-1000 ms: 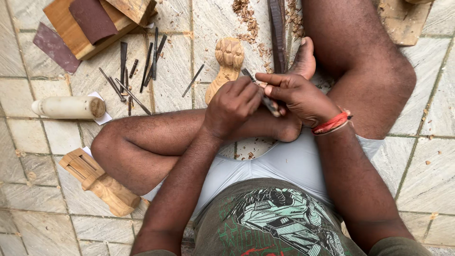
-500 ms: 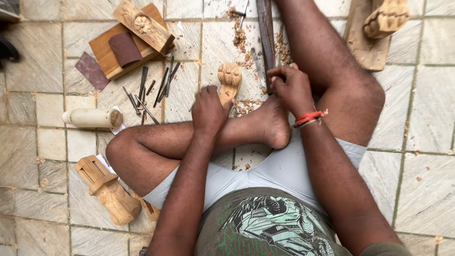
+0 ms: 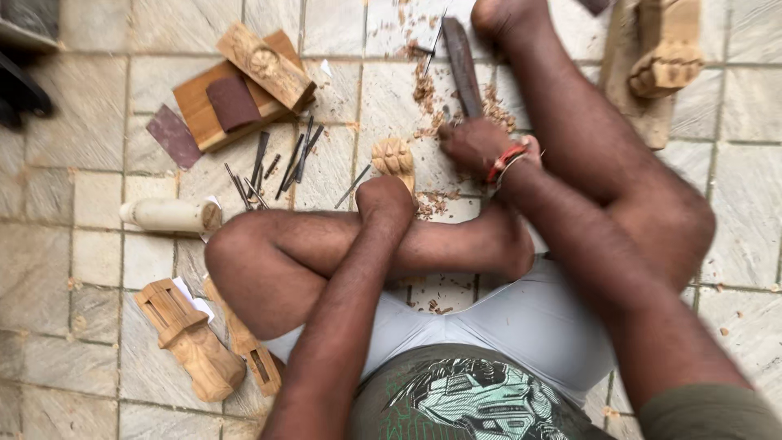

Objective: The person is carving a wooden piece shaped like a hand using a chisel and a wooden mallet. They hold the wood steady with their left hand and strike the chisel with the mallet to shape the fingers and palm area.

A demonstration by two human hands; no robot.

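**Carving on a tiled floor**

A floor point(image 3: 98, 244) of pale stone tiles carries everything here, with wood shavings point(image 3: 423, 90) strewn over its far middle part. The person sits on it with legs crossed, seen from above.

The left hand point(image 3: 384, 200) is closed into a loose fist just at the near end of a small carved wooden piece point(image 3: 393, 155), a pale block with rounded lobes cut into it; the hand appears to grip the block's lower end, though the fingers themselves are hidden under the wrist. The block lies on the floor a little beyond the crossed shin, about midway between the left and right edges.

The right hand point(image 3: 472, 145) (a red band sits at its wrist) is curled shut around the near end of a long dark flat tool point(image 3: 462, 65), which runs away from it toward the far edge of the floor through the shavings.

Left of the carved piece lies a scatter of thin metal chisels point(image 3: 281, 167). Beyond them rests a flat board point(image 3: 199, 102) bearing a carved wooden bar point(image 3: 265, 65) and a brown sanding pad point(image 3: 232, 102). A pale wooden mallet point(image 3: 171, 216) lies beside the knee, and carved wooden legs point(image 3: 191, 342) sit near the floor's near left corner.
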